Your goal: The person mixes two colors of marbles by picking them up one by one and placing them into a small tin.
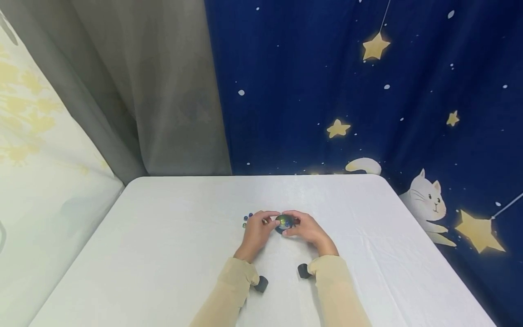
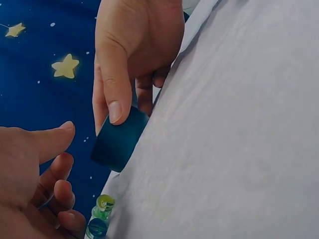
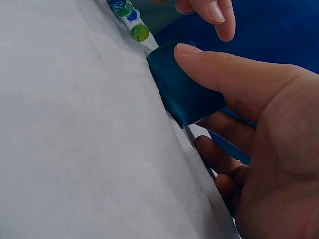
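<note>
The right hand point(image 1: 309, 230) pinches a small dark blue cup point(image 3: 183, 89) on the white table point(image 1: 163, 236), while the loosely curled left hand point(image 1: 256, 231) holds nothing beside glass marbles point(image 2: 99, 219).

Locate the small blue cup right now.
In the head view the blue cup stands mid-table on the white cloth, gripped by the right hand, the left hand beside it; marbles lie just left.

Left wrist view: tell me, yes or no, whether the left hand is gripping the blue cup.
No. The left hand hangs apart from the blue cup; only the right hand holds it, thumb on its side.
</note>
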`<state>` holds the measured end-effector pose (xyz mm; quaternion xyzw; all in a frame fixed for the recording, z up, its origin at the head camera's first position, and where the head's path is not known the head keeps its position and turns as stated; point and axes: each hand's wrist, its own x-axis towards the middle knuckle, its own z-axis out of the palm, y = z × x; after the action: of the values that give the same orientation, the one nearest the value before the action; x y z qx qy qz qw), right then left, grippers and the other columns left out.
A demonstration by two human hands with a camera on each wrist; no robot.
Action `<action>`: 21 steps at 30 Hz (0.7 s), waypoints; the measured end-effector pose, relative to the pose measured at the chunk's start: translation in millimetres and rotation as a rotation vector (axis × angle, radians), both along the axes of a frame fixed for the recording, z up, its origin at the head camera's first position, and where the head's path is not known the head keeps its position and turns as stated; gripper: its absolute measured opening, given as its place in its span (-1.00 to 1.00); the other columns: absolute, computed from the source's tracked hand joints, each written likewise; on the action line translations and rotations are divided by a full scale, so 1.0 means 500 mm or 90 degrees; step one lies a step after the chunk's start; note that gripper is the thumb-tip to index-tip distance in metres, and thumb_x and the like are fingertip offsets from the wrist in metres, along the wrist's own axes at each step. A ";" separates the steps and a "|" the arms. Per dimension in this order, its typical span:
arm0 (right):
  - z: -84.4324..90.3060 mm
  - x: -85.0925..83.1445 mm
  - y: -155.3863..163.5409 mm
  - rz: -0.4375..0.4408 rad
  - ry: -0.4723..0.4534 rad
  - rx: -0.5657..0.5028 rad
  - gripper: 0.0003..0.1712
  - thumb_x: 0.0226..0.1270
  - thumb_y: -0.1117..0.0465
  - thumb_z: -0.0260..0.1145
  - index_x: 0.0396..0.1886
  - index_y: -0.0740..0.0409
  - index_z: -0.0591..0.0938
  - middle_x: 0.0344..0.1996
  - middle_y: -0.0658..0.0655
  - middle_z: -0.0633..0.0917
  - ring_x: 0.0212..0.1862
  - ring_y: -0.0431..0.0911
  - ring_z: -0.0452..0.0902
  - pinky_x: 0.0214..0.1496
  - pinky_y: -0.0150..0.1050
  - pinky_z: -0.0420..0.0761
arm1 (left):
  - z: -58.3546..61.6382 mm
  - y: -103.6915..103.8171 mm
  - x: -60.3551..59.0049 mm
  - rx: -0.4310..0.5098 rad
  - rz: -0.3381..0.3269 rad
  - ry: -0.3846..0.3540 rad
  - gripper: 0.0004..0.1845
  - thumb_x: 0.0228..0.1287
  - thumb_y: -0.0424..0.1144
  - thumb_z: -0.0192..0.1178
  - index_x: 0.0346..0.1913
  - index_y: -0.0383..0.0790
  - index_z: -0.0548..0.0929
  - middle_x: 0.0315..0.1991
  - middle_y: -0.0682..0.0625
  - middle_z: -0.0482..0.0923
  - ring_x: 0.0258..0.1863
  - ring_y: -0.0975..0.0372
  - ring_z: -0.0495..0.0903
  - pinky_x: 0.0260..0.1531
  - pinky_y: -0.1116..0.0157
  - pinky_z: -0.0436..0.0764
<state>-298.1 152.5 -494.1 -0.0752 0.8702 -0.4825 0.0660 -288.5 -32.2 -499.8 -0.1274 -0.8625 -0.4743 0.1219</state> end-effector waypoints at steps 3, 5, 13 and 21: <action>-0.001 0.000 0.000 0.001 0.001 0.003 -0.31 -0.06 0.20 0.59 0.17 0.01 0.61 0.12 0.14 0.61 0.15 0.12 0.49 0.19 0.13 0.40 | -0.001 -0.003 -0.002 0.004 0.004 -0.008 -0.75 0.15 -0.27 0.39 -0.07 -0.05 0.75 -0.46 0.13 0.51 -0.48 0.30 0.45 -0.44 0.37 0.46; -0.002 -0.001 0.000 0.001 0.004 0.007 -0.32 -0.06 0.20 0.59 0.17 0.01 0.61 0.12 0.14 0.61 0.15 0.13 0.49 0.19 0.13 0.40 | -0.001 -0.005 -0.003 0.002 0.009 -0.013 -0.75 0.16 -0.26 0.39 -0.07 -0.04 0.75 -0.45 0.14 0.51 -0.47 0.30 0.45 -0.44 0.36 0.47; -0.004 -0.003 -0.001 -0.009 0.000 0.003 -0.32 -0.07 0.20 0.59 0.15 -0.03 0.62 0.10 0.11 0.62 0.16 0.12 0.49 0.20 0.15 0.39 | 0.003 -0.012 -0.006 0.005 0.021 -0.008 -0.79 0.16 -0.26 0.39 -0.12 -0.04 0.76 -0.45 0.15 0.51 -0.45 0.30 0.45 -0.39 0.32 0.46; -0.005 -0.004 -0.002 -0.012 0.005 0.002 -0.33 -0.08 0.20 0.59 0.14 -0.03 0.63 0.10 0.09 0.62 0.15 0.10 0.50 0.20 0.15 0.38 | 0.005 -0.020 -0.009 0.027 0.029 -0.003 -0.82 0.14 -0.30 0.40 -0.17 -0.11 0.74 -0.48 0.13 0.49 -0.49 0.29 0.44 -0.45 0.36 0.47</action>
<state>-300.3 151.3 -496.5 -0.0692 0.8718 -0.4814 0.0580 -293.0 -42.1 -497.4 -0.1041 -0.8552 -0.4898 0.1336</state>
